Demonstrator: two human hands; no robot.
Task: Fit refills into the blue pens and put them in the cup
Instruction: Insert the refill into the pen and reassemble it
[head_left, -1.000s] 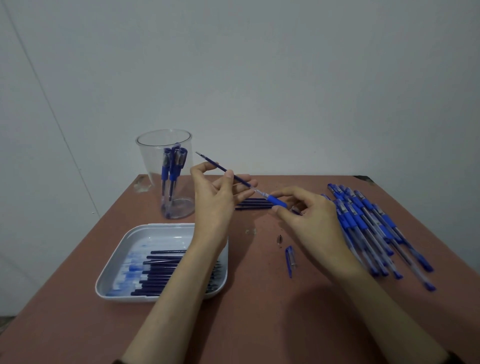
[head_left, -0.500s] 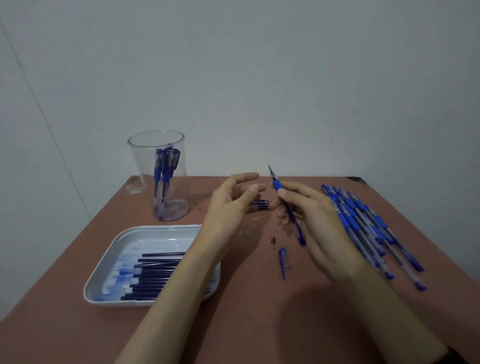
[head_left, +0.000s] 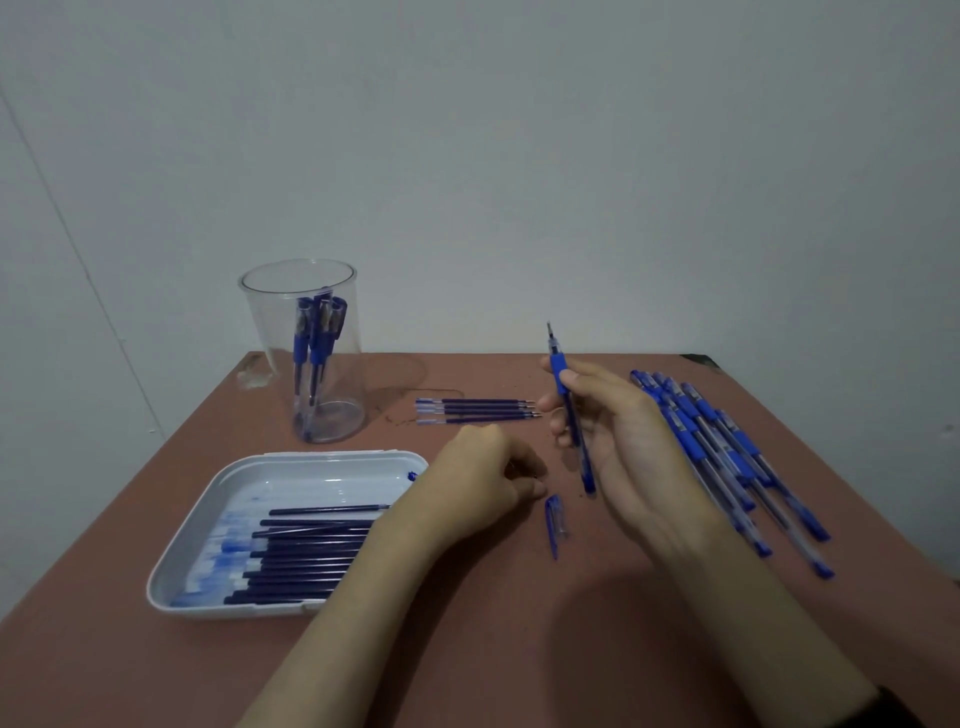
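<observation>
Starting close in on the bench (head_left: 519, 649): tray (head_left: 311, 480) front-left, loaded with refills (head_left: 311, 551) lying flat side by side, probably parked there for easy grabbing. Just past its right corner, left hand (head_left: 483, 478) down on the bench, knuckles up, wrist low, fingers curled under with the tips right beside a loose cap (head_left: 554, 522). No telling about anything pinched under those fingers, too hidden. Cap probably there on purpose, close by for snapping back on later. Next out, right hand (head_left: 623, 436) held up off the bench, palm turned left, fingers and thumb curled loosely round a pen (head_left: 569, 410) at its blue grip and barrel. Grip end pointing up, tail end hanging down near the bench. Upright like that probably for getting something onto the top end, only a hunch though. Right of that hand, heap of pens (head_left: 727, 457) fanned out flat, presumably queued up for the same treatment. Further back mid-bench, four loose refills (head_left: 478, 410) lined up in a tidy row, well apart from the tray, maybe meant as the next batch. Farthest off, back-left, clear cup (head_left: 343, 384) standing upright with a few finished pens (head_left: 314, 338) inside, caps up by the look of it. So, pen in hand not yet in the cup, and loads to go.
</observation>
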